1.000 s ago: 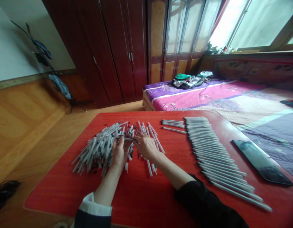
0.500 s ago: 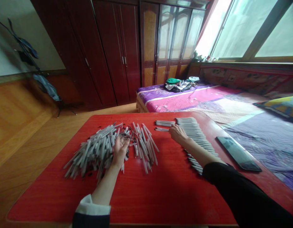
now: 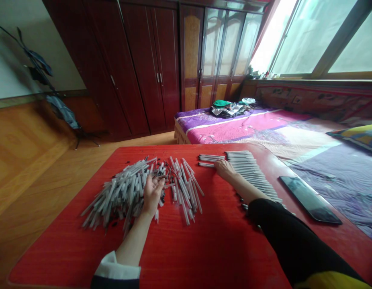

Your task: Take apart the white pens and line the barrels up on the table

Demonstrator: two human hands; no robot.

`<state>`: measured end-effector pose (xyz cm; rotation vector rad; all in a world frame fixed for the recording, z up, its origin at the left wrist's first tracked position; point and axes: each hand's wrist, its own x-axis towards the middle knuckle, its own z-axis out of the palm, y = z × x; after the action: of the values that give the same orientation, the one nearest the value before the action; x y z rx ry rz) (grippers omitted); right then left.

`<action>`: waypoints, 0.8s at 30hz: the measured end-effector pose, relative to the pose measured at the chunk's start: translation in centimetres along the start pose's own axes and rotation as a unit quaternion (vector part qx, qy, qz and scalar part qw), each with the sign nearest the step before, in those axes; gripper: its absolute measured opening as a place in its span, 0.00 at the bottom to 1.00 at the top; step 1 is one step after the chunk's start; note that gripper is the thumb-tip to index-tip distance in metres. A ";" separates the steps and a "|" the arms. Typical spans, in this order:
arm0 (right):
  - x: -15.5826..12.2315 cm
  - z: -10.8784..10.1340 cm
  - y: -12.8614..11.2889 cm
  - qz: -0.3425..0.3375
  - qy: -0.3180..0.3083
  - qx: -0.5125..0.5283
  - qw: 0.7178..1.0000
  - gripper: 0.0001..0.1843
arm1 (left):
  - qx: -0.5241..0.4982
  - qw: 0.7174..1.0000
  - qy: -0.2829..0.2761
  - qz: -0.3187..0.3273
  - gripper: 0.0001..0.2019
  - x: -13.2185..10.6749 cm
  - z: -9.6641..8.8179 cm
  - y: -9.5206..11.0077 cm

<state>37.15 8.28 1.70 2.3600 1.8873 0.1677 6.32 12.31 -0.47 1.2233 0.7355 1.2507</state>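
Observation:
A big loose heap of grey pens (image 3: 119,192) lies on the red table (image 3: 204,241), with a smaller fan of pens (image 3: 184,184) beside it. My left hand (image 3: 152,192) rests palm up on the heap, fingers curled loosely around small dark bits I cannot make out. My right hand (image 3: 224,168) reaches to the far side of the table, its fingers down beside a few separate pens (image 3: 208,158) and at the near edge of a neat row of pens (image 3: 252,172). Whether those fingers pinch a pen is hidden.
A dark phone (image 3: 309,198) lies on the table's right side. Behind the table is a bed (image 3: 264,128) with pink and purple covers and a pile of clothes (image 3: 228,107). Dark wooden wardrobes (image 3: 162,68) line the back wall; a stand (image 3: 53,96) is at the left.
My right hand left the heap and swung right to the small group of pens beside the neat row. My left hand turned palm up on the heap. The view shifted slightly.

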 end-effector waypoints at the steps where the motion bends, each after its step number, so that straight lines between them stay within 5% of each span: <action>1: 0.3 0.0 -0.1 -0.001 0.000 0.001 1.000 0.17 | 0.003 1.000 0.003 0.001 0.20 0.0 -0.1 0.0; 12: 1.2 -0.1 -0.3 0.028 0.025 0.012 0.999 0.16 | 0.068 0.984 0.149 0.074 0.17 1.1 -2.0 0.0; 19: -1.0 -2.3 -8.2 0.020 0.029 0.110 0.993 0.16 | 0.197 0.963 0.142 0.119 0.13 1.4 -2.5 -0.3; 21: -1.8 -2.8 -11.2 -0.032 0.029 0.145 0.988 0.15 | 0.321 0.932 0.108 0.133 0.10 1.2 -2.5 -0.1; 24: -2.3 -3.2 -14.7 -0.081 0.046 0.176 0.980 0.14 | 0.518 0.840 0.041 0.156 0.07 0.8 -2.6 0.4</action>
<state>22.00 9.26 2.52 2.4252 2.3109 -0.0805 3.96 13.70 -0.55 2.2448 1.4138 1.1651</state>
